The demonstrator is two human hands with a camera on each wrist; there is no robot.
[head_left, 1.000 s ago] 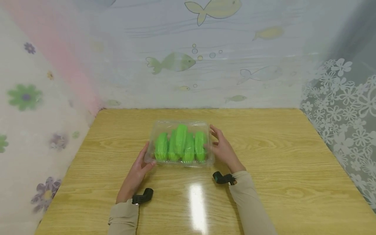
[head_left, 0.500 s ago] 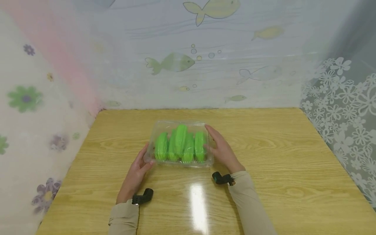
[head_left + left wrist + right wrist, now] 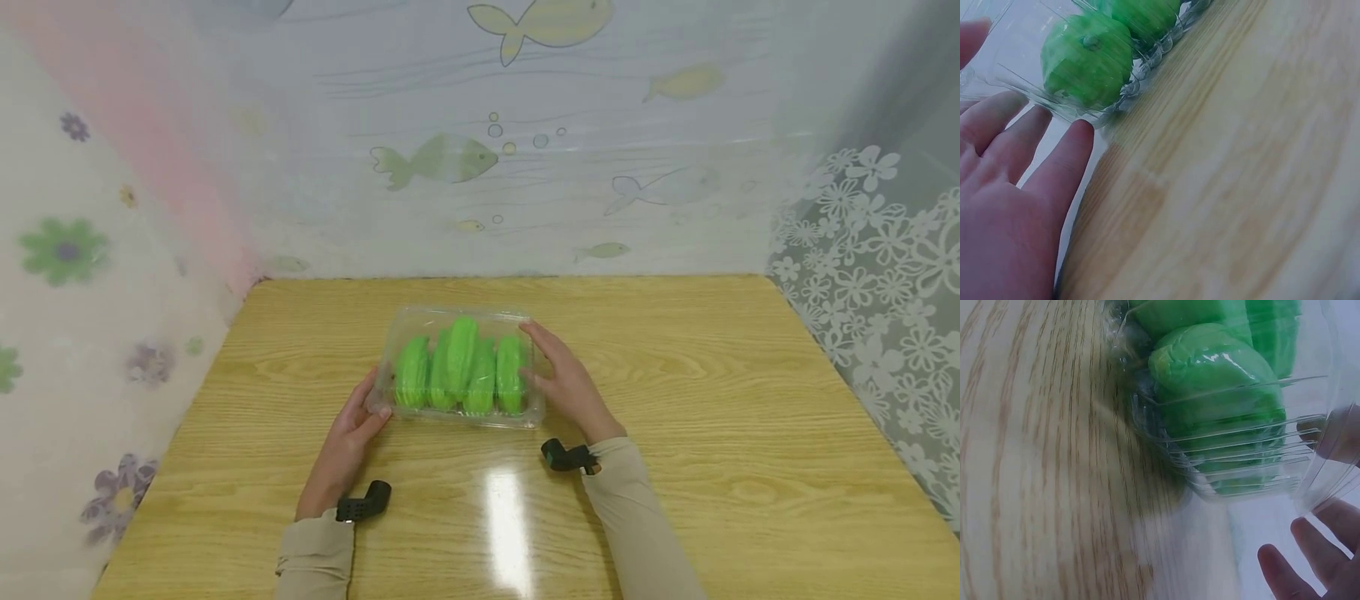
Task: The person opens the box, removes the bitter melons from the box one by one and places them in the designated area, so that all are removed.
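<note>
A clear plastic clamshell box [image 3: 461, 421] with several bright green, ridged, elongated pieces [image 3: 462, 354] in it sits on the wooden table. My left hand [image 3: 348, 437] is at its left end, thumb at the near corner. In the left wrist view, straight fingers [image 3: 1063, 165] reach the box's edge. My right hand [image 3: 573, 387] flanks the right end, its fingers stretched towards the far corner. Through the clear plastic in the right wrist view, the thumb [image 3: 1341, 434] shows beside the box wall, and the other fingers are spread below it.
The wooden table [image 3: 720, 400] ends at a fish-printed wall [image 3: 555, 208] at the back. Flower-printed sheets flank it on the left [image 3: 63, 250] and right [image 3: 862, 292]. Each wrist carries a small black camera [image 3: 367, 502].
The right fingers have straightened and drawn left along the box's right end. The box has turned slightly clockwise, its right end coming a little nearer. My left hand stays at its corner.
</note>
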